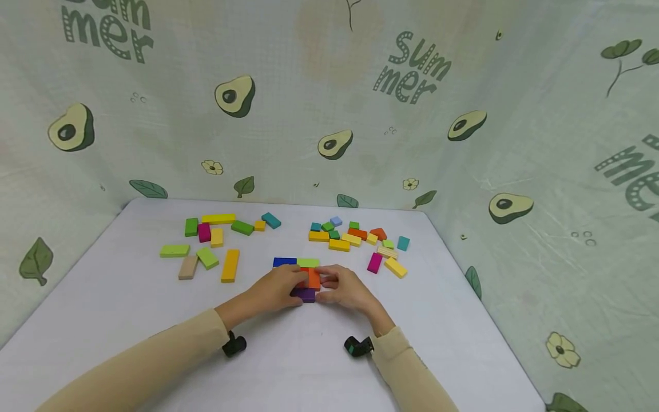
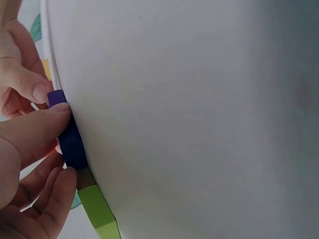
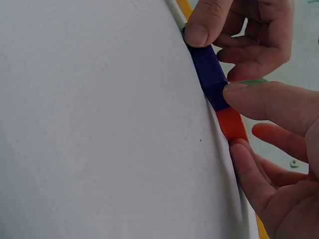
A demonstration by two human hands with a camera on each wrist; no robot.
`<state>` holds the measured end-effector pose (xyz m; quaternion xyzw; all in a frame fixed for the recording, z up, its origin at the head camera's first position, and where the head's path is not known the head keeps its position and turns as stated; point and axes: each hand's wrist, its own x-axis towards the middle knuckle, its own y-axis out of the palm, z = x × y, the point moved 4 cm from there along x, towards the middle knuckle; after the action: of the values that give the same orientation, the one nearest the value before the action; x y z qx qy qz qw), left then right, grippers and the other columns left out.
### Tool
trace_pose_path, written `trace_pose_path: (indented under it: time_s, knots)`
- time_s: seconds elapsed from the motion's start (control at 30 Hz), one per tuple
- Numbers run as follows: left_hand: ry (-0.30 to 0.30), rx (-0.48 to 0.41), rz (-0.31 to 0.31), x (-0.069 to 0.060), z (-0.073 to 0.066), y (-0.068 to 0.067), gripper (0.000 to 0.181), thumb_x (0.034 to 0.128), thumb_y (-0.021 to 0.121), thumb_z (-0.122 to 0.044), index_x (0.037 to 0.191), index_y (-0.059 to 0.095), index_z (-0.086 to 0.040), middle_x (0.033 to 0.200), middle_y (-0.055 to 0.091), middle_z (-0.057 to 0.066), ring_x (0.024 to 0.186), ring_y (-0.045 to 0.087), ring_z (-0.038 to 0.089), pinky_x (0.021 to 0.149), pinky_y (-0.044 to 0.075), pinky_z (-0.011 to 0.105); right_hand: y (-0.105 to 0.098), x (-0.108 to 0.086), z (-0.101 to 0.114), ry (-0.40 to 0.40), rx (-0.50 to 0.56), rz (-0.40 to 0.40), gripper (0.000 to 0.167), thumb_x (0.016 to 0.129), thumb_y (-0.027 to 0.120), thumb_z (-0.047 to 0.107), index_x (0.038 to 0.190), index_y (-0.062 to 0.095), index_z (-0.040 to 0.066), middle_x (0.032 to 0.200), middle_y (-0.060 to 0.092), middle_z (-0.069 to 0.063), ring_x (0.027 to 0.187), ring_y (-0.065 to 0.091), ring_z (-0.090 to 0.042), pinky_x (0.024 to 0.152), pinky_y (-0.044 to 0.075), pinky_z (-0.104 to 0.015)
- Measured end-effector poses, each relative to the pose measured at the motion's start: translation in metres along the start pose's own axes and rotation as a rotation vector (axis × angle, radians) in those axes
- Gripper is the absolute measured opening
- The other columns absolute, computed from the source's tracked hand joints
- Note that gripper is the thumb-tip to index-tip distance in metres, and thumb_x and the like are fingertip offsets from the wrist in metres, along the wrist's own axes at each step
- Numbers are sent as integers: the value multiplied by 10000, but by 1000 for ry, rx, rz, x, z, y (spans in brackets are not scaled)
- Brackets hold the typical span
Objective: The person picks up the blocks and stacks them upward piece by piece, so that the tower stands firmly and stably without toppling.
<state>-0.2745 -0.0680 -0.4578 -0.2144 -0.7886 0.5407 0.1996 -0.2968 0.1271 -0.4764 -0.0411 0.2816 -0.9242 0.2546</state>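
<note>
Pressing the near side of the purple block [image 1: 307,296], toward its left end, with the thumb of the left hand [image 1: 275,288]; no telling from these views whether gripping with the bent fingers or only resting them. Touching the right end of the purple block with the thumb of the right hand [image 1: 346,289], with the other fingers loosely extended to the orange block [image 1: 314,279] just beyond it. Note the blue block [image 1: 285,261] and light green block [image 1: 309,262], end to end, farther past the purple block. Probably best to push lightly and evenly from both ends of the purple block, without skewing the orange block.
</note>
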Motion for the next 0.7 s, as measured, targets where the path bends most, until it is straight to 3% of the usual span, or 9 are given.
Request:
trace_pose_path:
  time_s: [0.33, 0.57, 0.7]
  knots:
    - [-20, -61, 11, -3, 0, -1, 335, 844, 931, -262, 1113, 747, -187, 1097, 681, -6, 1010, 623, 138, 977, 603, 375, -1, -1, 0, -18, -12, 27, 660, 927, 852, 188, 1526, 581, 129, 1497, 587, -97, 1280, 655, -280, 1061, 570, -404]
    - [-3, -59, 6, -3, 1, -2, 292, 862, 916, -234, 1099, 749, -199, 1158, 702, 22, 1051, 634, 157, 994, 602, 386, -3, -6, 6, 11, -154, -2, 655, 902, 879, 258, 1491, 623, 123, 1267, 683, -43, 1145, 655, -221, 1024, 587, -420]
    - [-12, -59, 5, -3, 3, -1, 295, 861, 917, -237, 1102, 756, -187, 1138, 699, 19, 1023, 630, 151, 977, 608, 379, -1, -6, 10, -7, -207, 9, 637, 910, 873, 262, 1479, 632, 107, 1232, 684, -23, 1116, 640, -202, 1014, 583, -410]
